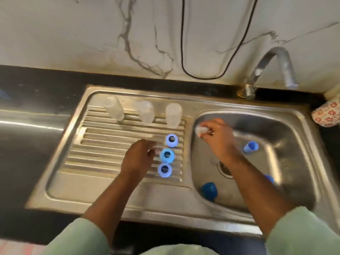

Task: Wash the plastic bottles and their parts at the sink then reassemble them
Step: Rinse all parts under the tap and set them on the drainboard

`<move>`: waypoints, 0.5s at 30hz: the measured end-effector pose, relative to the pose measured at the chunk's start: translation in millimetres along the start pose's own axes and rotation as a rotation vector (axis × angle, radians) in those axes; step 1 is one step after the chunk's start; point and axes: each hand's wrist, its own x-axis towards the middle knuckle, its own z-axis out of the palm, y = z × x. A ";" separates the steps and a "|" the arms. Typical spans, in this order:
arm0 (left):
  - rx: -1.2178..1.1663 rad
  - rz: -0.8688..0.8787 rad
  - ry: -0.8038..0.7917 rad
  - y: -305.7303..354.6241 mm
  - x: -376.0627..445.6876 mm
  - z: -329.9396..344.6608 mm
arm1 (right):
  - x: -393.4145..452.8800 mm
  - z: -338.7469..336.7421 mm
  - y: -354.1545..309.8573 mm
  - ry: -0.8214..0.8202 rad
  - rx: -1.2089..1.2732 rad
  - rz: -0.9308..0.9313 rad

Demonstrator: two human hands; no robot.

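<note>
Three clear bottles [143, 114] apparently inverted behind blue rings [167, 155].

Soft, dim indoor light; glare streaks the steel drainboard [110, 137]; motion blur smears both hands; wide-angle bending at edges

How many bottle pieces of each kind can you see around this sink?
Clear bottles on the drainboard: 3
Blue rings on the drainboard: 3
Blue pieces in the basin: 3
Clear piece in right hand: 1
Total: 10
</note>
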 end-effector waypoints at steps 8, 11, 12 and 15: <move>0.117 0.103 -0.152 -66.4 27.7 -29.3 | 20.4 137.2 -93.0 -0.297 -0.107 -0.075; 0.063 0.110 -0.149 -76.0 34.8 -35.1 | 20.8 162.7 -99.0 -0.294 -0.118 -0.006; 0.055 0.121 -0.149 -77.6 36.4 -35.6 | 19.8 166.0 -99.9 -0.278 -0.113 0.006; 0.031 0.126 -0.148 -79.6 39.2 -36.8 | 15.4 170.6 -103.0 -0.240 -0.098 0.052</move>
